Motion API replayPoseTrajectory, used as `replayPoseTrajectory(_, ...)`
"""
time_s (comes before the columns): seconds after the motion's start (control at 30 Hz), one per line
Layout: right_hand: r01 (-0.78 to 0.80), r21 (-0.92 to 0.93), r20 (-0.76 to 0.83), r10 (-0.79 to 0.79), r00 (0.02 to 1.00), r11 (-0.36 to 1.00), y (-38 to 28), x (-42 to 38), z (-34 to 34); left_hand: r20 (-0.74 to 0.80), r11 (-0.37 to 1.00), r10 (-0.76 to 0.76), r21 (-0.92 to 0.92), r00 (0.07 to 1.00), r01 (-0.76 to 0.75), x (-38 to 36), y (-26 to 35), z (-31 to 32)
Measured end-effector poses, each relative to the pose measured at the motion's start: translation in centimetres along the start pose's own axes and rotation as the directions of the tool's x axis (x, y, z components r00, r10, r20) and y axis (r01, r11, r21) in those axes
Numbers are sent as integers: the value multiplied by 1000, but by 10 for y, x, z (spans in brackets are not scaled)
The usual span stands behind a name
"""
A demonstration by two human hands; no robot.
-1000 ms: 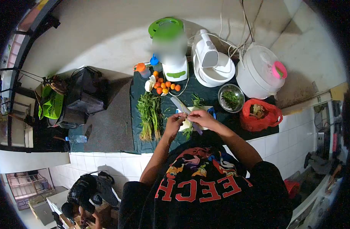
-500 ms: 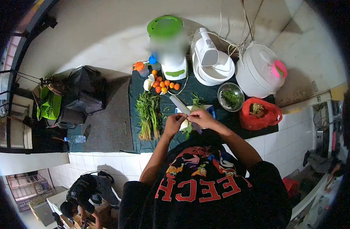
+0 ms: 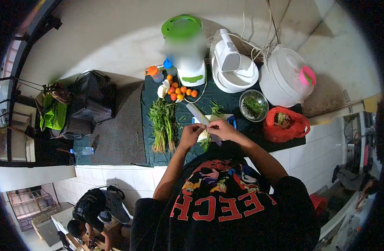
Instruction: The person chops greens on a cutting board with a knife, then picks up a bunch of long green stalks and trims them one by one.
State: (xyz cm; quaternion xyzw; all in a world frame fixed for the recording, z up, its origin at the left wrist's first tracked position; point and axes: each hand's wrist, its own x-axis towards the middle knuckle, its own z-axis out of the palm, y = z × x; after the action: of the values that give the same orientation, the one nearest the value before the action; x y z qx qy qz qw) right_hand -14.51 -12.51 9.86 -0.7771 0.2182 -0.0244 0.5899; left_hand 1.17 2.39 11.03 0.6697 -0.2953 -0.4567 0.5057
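Over the cutting board (image 3: 228, 119), my left hand (image 3: 193, 133) and my right hand (image 3: 220, 129) meet with their fingertips pinched close together. Both seem to hold something small and thin that I cannot make out. A knife (image 3: 196, 113) lies slantwise across the board, its blade pointing up and left, partly behind my fingers. Green leaves (image 3: 216, 108) rest at the board's far edge, and more leaves (image 3: 205, 144) hang below my hands. Bunches of leafy greens with roots (image 3: 162, 125) lie to the left.
Tomatoes (image 3: 179, 90) lie behind the greens, near a white and green appliance (image 3: 192, 77). A white mixer (image 3: 234, 75), a steel bowl of chopped greens (image 3: 253, 106) and a red bag (image 3: 286, 125) stand rightward. Another person (image 3: 91, 211) bends at lower left.
My hands stay nearly in place, fingertips still together. The person at lower left has shifted slightly.
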Motion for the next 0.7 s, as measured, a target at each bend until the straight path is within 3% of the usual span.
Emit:
replayPoseTrajectory(0.13, -7, 7, -31, 8, 999, 1000, 0, 0, 3, 8, 999, 20, -32, 1000, -20, 1, -5, 1)
replayPoseTrajectory(0.3, -57, -59, -101, 51, 994, 997, -7, -2, 6, -19, 997, 25, 68, 1000, -23, 2, -8, 4)
replayPoseTrajectory(0.37, 0, -209, -294, -63, 954, 978, 12, 5, 9, -48, 999, 9, 51, 999, -6, 6, -13, 3)
replayPoseTrajectory(0.4, 3, -211, -294, -66, 954, 978, 18, 10, 4, -75, 999, -9, 31, 997, 12, 7, -15, 3)
replayPoseTrajectory(0.47, -81, -376, -429, -96, 898, 923, 28, 24, -16, -104, 999, -31, 17, 994, 33, 8, -8, 0)
replayPoseTrajectory(0.53, -89, -350, -469, -92, 878, 932, 24, 38, -36, -126, 998, -57, 4, 990, 58, 5, -4, 0)
replayPoseTrajectory(0.57, -166, -360, -476, -27, 879, 918, 18, 43, -45, -138, 999, -29, -37, 990, 24, 4, -1, 1)
replayPoseTrajectory(0.7, -12, -455, -428, -207, 880, 891, 45, 56, -53, -147, 980, -18, -199, 989, -11, 3, -1, 2)
